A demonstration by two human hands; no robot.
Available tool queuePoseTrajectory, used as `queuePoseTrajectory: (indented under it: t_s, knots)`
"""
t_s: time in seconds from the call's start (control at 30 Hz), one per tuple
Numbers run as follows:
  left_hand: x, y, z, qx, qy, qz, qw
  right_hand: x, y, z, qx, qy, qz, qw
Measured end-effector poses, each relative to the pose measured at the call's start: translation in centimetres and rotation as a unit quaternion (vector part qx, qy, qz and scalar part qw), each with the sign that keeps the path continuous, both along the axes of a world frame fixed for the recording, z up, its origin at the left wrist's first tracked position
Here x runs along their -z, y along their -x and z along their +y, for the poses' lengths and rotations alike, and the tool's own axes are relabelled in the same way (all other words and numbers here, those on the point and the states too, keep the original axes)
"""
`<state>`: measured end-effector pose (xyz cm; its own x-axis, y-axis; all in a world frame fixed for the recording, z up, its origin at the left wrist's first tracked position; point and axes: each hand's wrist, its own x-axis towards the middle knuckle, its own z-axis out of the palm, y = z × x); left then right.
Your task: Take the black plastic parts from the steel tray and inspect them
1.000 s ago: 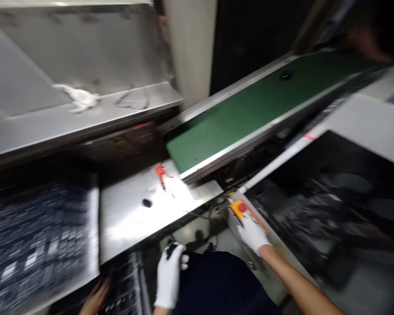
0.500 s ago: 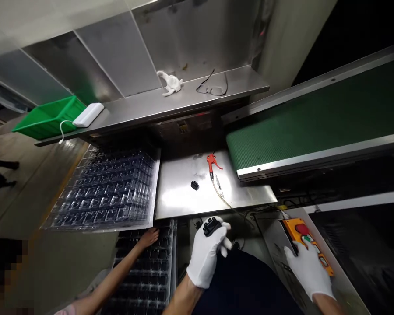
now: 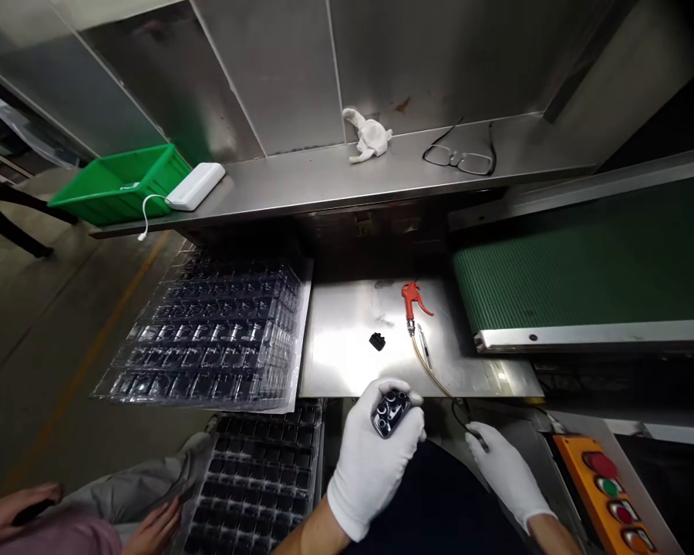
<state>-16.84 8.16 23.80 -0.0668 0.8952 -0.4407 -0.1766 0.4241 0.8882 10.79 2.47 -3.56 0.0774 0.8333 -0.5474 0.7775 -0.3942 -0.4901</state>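
My left hand (image 3: 370, 470), in a white glove, is shut on a small black plastic part (image 3: 391, 412) with several round openings. My right hand (image 3: 506, 478), also gloved, pinches a thin black wire (image 3: 479, 438) at the fingertips, just below the front edge of a steel plate (image 3: 347, 347). On that plate lie a black plastic piece (image 3: 377, 341) and a red air blow gun (image 3: 410, 301) with a tan hose (image 3: 428, 370). An orange control box (image 3: 601, 493) with round buttons sits to the lower right of my right hand, apart from it.
A green conveyor belt (image 3: 584, 262) runs on the right. Clear plastic trays (image 3: 208, 331) lie left of the plate, above black trays (image 3: 254, 486). A co-worker's hands (image 3: 156, 528) are at lower left. A steel shelf (image 3: 301, 181) holds a cloth (image 3: 367, 135), glasses (image 3: 459, 158) and a white box (image 3: 195, 185).
The view has swung left and steadied. My right hand has come off the orange control box to the wire. My left hand has turned the black part, showing its openings.
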Motion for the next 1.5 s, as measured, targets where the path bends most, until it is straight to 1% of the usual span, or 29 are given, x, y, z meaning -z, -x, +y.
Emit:
queuePoseTrajectory:
  t_s: [0.13,0.2,0.3,0.43,0.53,0.63,0.77,0.87,0.93,1.03,1.17,1.3,1.5]
  knots:
    - [0.9,3.3,1.6,0.005,-0.071,0.090,0.993,-0.2,2.5,3.0,-0.016,-0.007,0.001,1.000]
    - [1.4,4.8,2.3,0.000,-0.081,0.107,0.991,-0.1,4.0,3.9,-0.022,-0.008,0.004,1.000]
    - [1.7,6.9,3.6,-0.004,-0.077,0.099,0.992,0.0,6.3,4.9,-0.021,-0.001,0.005,1.000]
    - [1.5,9.4,5.4,0.002,-0.083,0.101,0.991,0.1,8.8,5.7,-0.012,0.014,0.008,1.000]
    - [1.1,10.6,6.6,0.002,-0.071,0.084,0.994,-0.1,10.1,6.4,-0.018,0.014,0.016,1.000]
    - [0.7,11.3,7.5,0.005,-0.043,0.069,0.997,-0.5,10.7,7.4,-0.019,0.011,0.021,1.000]
    - [0.4,11.2,8.4,0.012,-0.045,0.088,0.995,-1.3,10.3,8.9,-0.016,0.007,0.020,1.000]
    - [0.3,10.5,8.6,-0.003,-0.064,0.106,0.992,-1.6,9.4,10.2,-0.029,-0.013,0.021,0.999]
    - [0.1,9.9,8.4,-0.019,-0.067,0.109,0.992,-1.5,8.7,11.3,-0.041,-0.028,0.022,0.999]
    - [-0.2,9.1,7.8,-0.040,-0.052,0.089,0.994,-1.1,7.8,13.0,-0.057,-0.048,0.029,0.997]
    - [-0.5,7.9,7.0,-0.070,-0.037,0.063,0.995,-0.3,7.6,15.0,-0.081,-0.071,0.051,0.993]
    - [-0.9,6.9,6.5,-0.098,-0.041,0.071,0.992,0.4,7.8,15.7,-0.102,-0.078,0.075,0.989]
    - [-1.0,5.7,5.9,-0.121,-0.027,0.069,0.990,0.8,7.7,15.5,-0.118,-0.077,0.091,0.986]
